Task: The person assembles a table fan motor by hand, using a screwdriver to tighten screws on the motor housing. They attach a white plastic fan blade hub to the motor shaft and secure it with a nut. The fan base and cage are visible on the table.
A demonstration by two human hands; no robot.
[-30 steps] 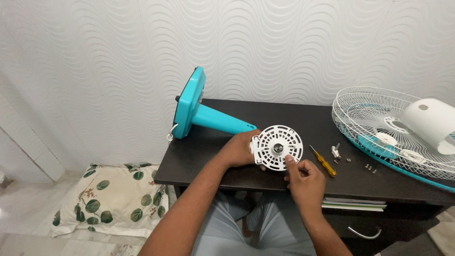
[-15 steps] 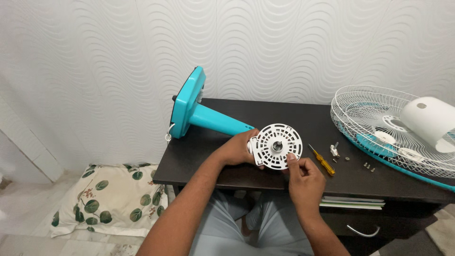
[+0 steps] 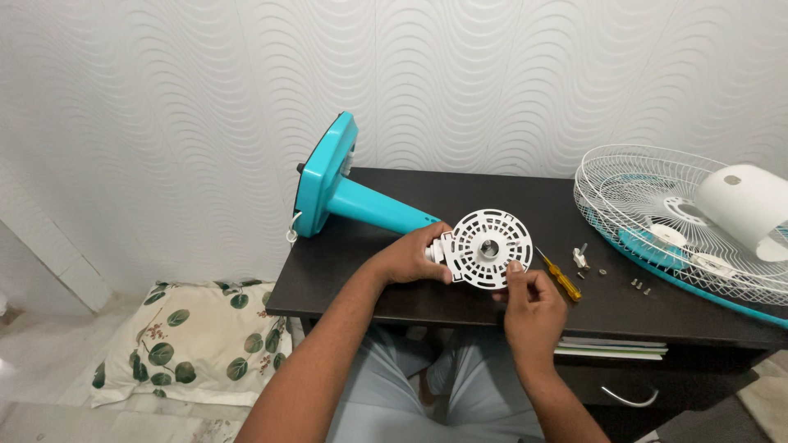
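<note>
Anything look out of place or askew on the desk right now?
The teal fan stand lies on its side, base overhanging the table's left edge. Small screws lie loose near the wire fan guard. Nothing looks broken or spilled.

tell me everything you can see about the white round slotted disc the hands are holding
The white round disc looks like moulded plastic, pierced by rings of slots around a metal hub at its centre. It faces the camera, held upright above the dark table's front edge. The left hand grips its left side; the right hand's fingertips pinch its lower rim.
</note>
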